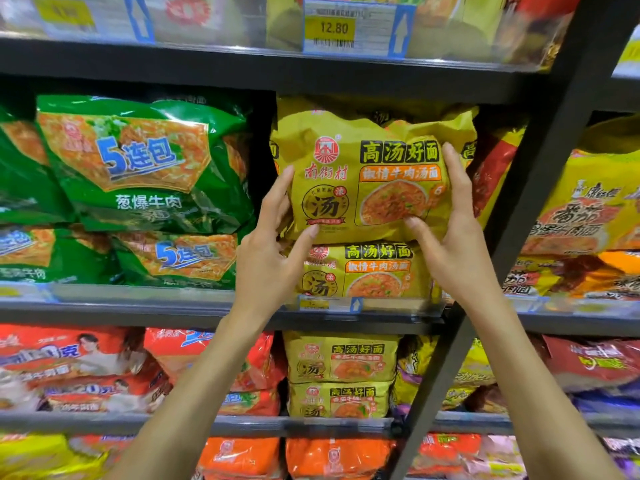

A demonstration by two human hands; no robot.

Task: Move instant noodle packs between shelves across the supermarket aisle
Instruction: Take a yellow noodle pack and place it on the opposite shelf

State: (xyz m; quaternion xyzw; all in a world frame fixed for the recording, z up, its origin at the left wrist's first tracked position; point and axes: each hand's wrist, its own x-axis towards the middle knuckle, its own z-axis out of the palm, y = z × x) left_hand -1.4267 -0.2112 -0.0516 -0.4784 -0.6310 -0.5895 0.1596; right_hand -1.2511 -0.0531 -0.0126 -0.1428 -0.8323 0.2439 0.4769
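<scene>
A yellow multi-pack of instant noodles sits on top of a second, identical yellow pack on the middle shelf. My left hand holds the top pack's left edge, fingers behind it and thumb on its lower front. My right hand grips the pack's right side, fingers running up the edge and thumb pressed on the front. Both arms reach up from below.
Green noodle packs fill the shelf to the left. A dark upright post runs diagonally just right of my right hand, with yellow-orange packs beyond it. Red, yellow and orange packs line the lower shelves. A price tag hangs above.
</scene>
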